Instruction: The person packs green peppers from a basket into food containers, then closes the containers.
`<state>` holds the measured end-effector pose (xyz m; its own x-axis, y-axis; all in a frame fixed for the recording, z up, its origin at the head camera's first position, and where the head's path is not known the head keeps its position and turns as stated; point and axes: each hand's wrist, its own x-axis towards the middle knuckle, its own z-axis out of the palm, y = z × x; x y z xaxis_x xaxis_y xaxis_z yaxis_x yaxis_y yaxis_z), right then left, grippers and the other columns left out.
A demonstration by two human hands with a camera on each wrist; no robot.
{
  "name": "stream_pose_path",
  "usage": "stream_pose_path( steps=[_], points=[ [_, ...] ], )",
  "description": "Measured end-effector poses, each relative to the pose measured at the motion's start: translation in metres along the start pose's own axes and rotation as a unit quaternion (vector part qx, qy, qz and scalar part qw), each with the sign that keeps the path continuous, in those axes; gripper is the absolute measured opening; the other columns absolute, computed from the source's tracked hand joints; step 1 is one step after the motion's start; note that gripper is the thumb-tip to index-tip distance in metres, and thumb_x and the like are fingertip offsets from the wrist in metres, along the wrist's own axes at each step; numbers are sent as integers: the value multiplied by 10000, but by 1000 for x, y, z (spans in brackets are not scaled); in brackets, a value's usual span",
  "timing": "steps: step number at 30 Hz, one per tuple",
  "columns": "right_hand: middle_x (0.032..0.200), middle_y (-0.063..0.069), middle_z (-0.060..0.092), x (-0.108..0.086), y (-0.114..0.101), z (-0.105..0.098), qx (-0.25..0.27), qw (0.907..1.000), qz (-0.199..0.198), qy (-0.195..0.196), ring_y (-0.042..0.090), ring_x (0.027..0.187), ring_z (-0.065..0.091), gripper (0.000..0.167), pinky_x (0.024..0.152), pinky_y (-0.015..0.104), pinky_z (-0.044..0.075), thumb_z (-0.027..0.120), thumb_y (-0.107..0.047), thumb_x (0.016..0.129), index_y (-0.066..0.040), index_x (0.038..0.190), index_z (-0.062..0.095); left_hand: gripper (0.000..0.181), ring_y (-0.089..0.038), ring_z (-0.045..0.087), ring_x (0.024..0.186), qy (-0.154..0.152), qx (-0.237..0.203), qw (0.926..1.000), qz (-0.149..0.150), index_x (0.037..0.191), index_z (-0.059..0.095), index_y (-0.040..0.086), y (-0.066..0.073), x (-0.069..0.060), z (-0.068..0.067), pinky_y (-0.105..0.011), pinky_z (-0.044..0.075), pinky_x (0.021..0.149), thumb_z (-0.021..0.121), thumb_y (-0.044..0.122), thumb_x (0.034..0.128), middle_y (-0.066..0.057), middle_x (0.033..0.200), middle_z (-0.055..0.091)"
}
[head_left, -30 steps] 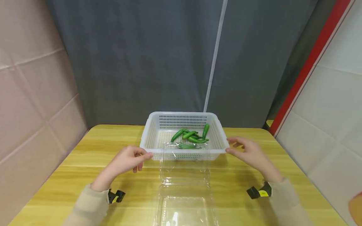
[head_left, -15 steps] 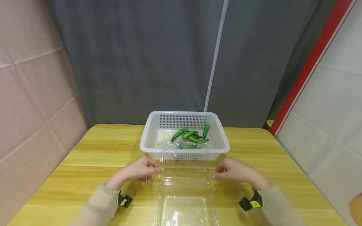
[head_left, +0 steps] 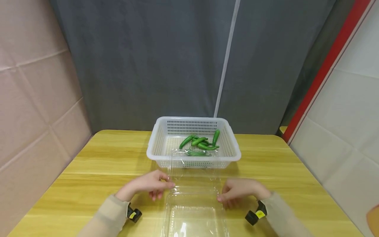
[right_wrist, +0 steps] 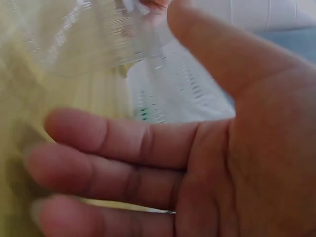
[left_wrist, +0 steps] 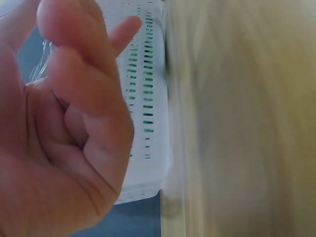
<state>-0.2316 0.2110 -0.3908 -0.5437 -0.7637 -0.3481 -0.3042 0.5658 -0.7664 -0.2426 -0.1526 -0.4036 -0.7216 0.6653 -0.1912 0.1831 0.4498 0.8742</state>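
A clear hinged plastic container [head_left: 193, 214] lies unfolded on the table, its raised lid [head_left: 192, 177] overlapping the front of a white basket [head_left: 154, 144]. Several green peppers [head_left: 198, 141] lie in the basket. My left hand [head_left: 148, 185] is at the container's left side near the hinge, fingertips beside its edge. At the right side, level with the hinge, is my right hand [head_left: 243, 191]. The right wrist view shows its fingers [right_wrist: 113, 173] extended and the thumb apart, with the clear plastic [right_wrist: 74, 39] beyond. Whether either hand touches the plastic is unclear.
The wooden table [head_left: 88, 177] reaches back to a dark grey curtain [head_left: 142, 65]. A pinkish panel [head_left: 35, 98] stands at the left and a white panel with a red strip [head_left: 334, 115] at the right. An orange object [head_left: 373, 219] shows at the right edge.
Both hands have left the basket's front corners and come nearer to me and inward, to either side of the clear container. The basket, peppers and container look unmoved.
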Motion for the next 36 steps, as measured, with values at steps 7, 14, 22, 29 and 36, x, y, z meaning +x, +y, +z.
stream_pose_path(
  steps=[7, 14, 22, 29, 36],
  points=[
    [603, 180, 651, 5, 12, 6, 895, 9910, -163, -983, 72, 481, 605, 577, 459, 185, 455, 549, -411, 982, 91, 729, 679, 348, -121, 554, 412, -382, -135, 9992, -66, 1121, 667, 59, 2, 2, 7, -219, 442, 397, 631, 354, 940, -84, 541, 603],
    [613, 337, 570, 10, 18, 11, 1206, 9856, -552, -1051, 36, 490, 588, 466, 453, 159, 414, 581, -253, 975, 135, 724, 642, 346, -96, 562, 417, -808, -273, 9963, 87, 1131, 667, 26, -3, 7, 11, -188, 438, 396, 633, 316, 944, -65, 538, 612],
    [655, 410, 510, 19, 22, 15, 1791, 9738, -1132, -821, 58, 533, 594, 413, 502, 171, 464, 545, -162, 996, 175, 763, 596, 245, -67, 534, 405, -829, -396, 9956, 186, 954, 693, 55, -8, 6, 8, -179, 421, 399, 629, 292, 948, -4, 517, 581],
    [586, 380, 479, 27, 24, 21, 1808, 9723, -1466, -235, 56, 516, 563, 418, 507, 183, 449, 540, -153, 997, 165, 727, 562, 252, -85, 525, 410, -504, -407, 9975, 269, 869, 677, 17, -11, 6, 1, -192, 425, 411, 642, 256, 940, -4, 517, 543],
    [491, 40, 531, 38, 27, 26, 1982, 9687, -1439, 406, 52, 482, 511, 438, 482, 181, 399, 553, -166, 994, 170, 713, 546, 333, -102, 525, 426, -155, -385, 9990, 193, 754, 588, 0, -18, 7, -3, -202, 419, 423, 649, 272, 937, 1, 519, 508]
  ],
)
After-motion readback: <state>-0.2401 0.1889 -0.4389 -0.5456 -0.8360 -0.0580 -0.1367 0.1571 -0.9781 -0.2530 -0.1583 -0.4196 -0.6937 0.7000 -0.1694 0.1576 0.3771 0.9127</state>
